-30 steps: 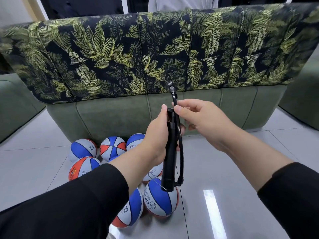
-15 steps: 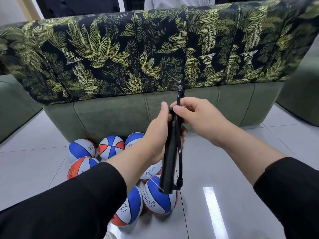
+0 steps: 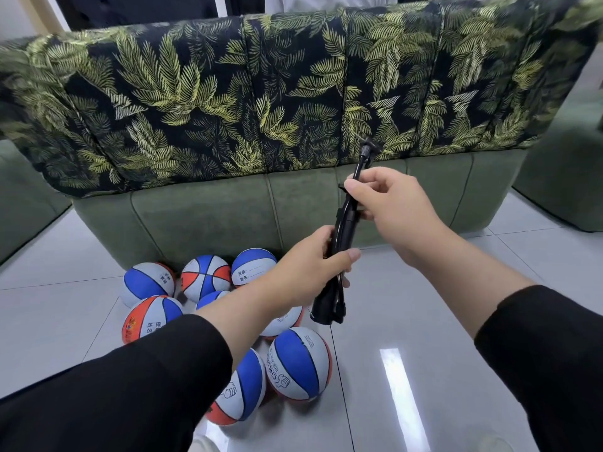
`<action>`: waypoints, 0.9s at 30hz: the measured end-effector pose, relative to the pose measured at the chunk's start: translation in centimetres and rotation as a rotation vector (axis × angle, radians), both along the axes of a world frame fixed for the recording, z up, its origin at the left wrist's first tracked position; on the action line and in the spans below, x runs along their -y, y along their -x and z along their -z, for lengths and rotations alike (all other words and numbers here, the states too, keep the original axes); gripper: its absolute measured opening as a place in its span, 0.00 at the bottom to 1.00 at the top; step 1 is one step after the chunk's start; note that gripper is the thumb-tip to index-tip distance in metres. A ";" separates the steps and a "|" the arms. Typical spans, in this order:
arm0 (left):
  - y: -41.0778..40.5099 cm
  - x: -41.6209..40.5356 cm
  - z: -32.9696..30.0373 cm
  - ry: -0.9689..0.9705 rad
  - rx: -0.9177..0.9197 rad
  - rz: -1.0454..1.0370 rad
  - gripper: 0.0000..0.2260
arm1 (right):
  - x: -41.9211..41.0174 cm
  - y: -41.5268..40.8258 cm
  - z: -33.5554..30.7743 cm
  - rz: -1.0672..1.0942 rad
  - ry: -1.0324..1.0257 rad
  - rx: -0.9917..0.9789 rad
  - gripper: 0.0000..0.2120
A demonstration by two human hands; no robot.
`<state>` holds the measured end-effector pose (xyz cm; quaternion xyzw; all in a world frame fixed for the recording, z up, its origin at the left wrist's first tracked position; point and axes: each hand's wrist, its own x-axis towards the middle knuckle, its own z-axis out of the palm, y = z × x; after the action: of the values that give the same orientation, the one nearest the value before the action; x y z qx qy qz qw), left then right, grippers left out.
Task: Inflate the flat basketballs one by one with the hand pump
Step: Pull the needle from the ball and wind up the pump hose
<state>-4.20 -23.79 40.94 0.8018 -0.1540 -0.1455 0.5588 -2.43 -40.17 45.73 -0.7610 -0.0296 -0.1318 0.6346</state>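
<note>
Left hand (image 3: 321,259) wrapped around the lower barrel of the black hand pump (image 3: 342,236), thumb across the front. Right hand (image 3: 388,203) pinches the pump's upper end, fingers curled. Pump held in the air, tilted, hose end uppermost, above the floor (image 3: 456,321). Basketballs (image 3: 298,363) clustered on the tiles below, in front of a green sofa (image 3: 208,216) draped with a leaf-print cover (image 3: 228,93).

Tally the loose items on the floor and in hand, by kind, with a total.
Balls: 8 (two partly hidden behind the left arm)
Pump: 1
Total: 9
</note>
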 end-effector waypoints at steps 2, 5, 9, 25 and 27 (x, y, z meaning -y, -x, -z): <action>0.0 0.1 0.2 -0.045 0.036 -0.016 0.08 | 0.1 0.0 -0.1 -0.014 -0.047 -0.020 0.05; 0.4 0.5 0.2 -0.090 0.051 -0.051 0.13 | 0.2 0.0 0.0 -0.013 -0.106 -0.028 0.06; 0.9 1.5 -0.5 0.084 -0.104 -0.156 0.23 | 0.3 0.0 0.0 -0.017 -0.180 -0.033 0.04; 2.2 1.4 -0.1 0.290 -0.189 -0.179 0.11 | 0.0 0.9 0.8 -0.098 -0.235 -0.170 0.18; 2.4 1.2 -0.1 0.239 -0.174 -0.188 0.16 | -0.5 2.0 1.4 -0.113 -0.214 -0.267 0.23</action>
<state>-6.64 -25.01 41.01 0.7248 -0.0458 -0.1420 0.6726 -4.47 -39.69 44.29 -0.6968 0.0263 0.0041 0.7167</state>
